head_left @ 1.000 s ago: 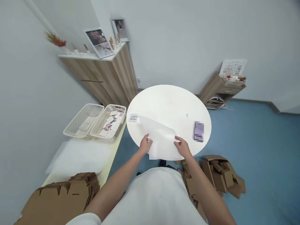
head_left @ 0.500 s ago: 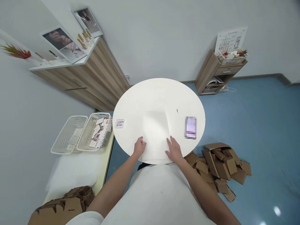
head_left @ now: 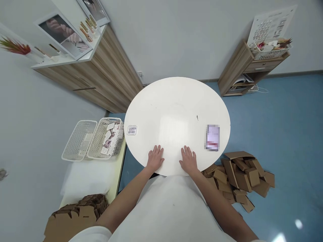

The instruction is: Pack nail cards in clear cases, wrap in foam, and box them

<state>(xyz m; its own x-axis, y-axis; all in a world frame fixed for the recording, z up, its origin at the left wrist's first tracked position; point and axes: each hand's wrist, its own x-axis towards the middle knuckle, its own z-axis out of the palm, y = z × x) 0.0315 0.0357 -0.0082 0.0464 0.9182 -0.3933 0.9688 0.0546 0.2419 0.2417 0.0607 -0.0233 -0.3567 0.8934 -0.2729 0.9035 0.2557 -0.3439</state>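
Observation:
My left hand (head_left: pixel 155 159) lies on the near part of the round white table (head_left: pixel 178 97), palm down with its fingers spread. To the right, my right hand (head_left: pixel 188 160) rests on the tabletop the same way, fingers apart and holding nothing. Between them the white surface shines brightly; whether a thin clear sheet lies there I cannot tell. A small clear case (head_left: pixel 132 130) with little items sits at the table's left edge. Near the right edge is a phone-like object (head_left: pixel 212 137) with a blurred screen.
Two white baskets (head_left: pixel 79 139) (head_left: pixel 105 138) stand at the left, the nearer one holding cards. Flat cardboard (head_left: pixel 73 218) is stacked below them. Brown boxes (head_left: pixel 243 174) are piled on the floor at right. Wooden cabinets stand beyond the table.
My left hand has flattened out with its fingers spread. The whitish sheet seen between my hands is no longer distinguishable. The view has shifted slightly.

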